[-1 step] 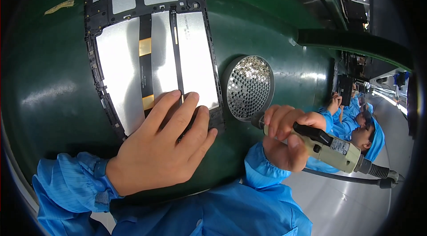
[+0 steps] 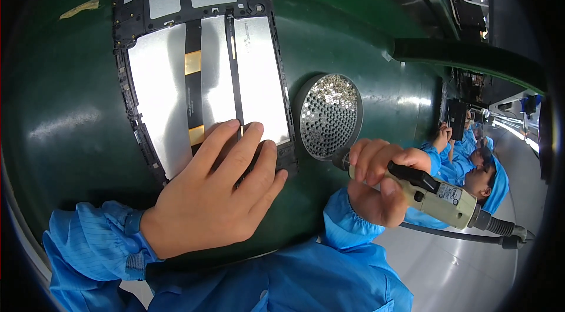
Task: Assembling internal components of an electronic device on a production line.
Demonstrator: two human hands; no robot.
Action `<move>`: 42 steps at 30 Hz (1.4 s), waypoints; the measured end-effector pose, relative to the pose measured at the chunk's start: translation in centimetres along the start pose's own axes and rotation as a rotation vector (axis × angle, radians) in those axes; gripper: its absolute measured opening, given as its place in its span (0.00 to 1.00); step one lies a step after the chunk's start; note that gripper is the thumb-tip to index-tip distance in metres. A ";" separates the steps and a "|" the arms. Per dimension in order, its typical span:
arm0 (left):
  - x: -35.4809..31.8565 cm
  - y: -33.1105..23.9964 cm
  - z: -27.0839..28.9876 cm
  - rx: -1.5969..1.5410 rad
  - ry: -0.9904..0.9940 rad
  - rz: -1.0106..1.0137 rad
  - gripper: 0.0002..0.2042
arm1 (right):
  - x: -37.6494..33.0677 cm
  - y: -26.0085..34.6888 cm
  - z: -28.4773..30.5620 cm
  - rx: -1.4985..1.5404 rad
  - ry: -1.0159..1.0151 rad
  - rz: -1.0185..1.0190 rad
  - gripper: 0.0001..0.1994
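Observation:
An opened tablet [image 2: 212, 82] lies on the green work surface, its silver panels and black frame facing up. Two dark flat cables run down its length, the wider one [image 2: 193, 97] bearing gold patches. Across the tablet's near end rests my left hand [image 2: 215, 194], palm down with fingers spread. My right hand [image 2: 379, 179] grips a pale electric screwdriver [image 2: 441, 197] with a black lever, held sideways right of the tablet. Its front end points toward the round dish [image 2: 360, 118], a perforated plate with many small silver screws [image 2: 334, 89] gathered at its far side.
A scrap of yellowish tape [image 2: 79, 9] is on the mat at far left. A dark green bar [image 2: 465, 56] juts in from the right. The screwdriver's cable [image 2: 459, 236] trails to the right. Beyond it sit co-workers in blue, one in a blue cap [image 2: 500, 179].

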State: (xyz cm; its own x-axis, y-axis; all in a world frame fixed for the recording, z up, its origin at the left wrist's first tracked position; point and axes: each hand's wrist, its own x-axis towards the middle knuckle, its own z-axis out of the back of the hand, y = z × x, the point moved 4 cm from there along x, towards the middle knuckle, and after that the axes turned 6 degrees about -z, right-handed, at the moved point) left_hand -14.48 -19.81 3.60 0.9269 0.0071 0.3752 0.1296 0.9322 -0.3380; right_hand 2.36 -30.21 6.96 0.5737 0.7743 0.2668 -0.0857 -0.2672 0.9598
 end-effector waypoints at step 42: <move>-0.2 0.0 0.3 0.021 0.019 0.020 0.09 | 0.1 1.0 -4.4 0.065 0.299 0.031 0.19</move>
State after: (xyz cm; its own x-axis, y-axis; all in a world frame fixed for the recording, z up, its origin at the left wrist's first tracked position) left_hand -14.80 -19.73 3.83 0.9359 0.0189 0.3518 0.1039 0.9393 -0.3269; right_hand -1.25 -27.88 8.28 0.3059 0.8971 0.3188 -0.0419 -0.3218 0.9459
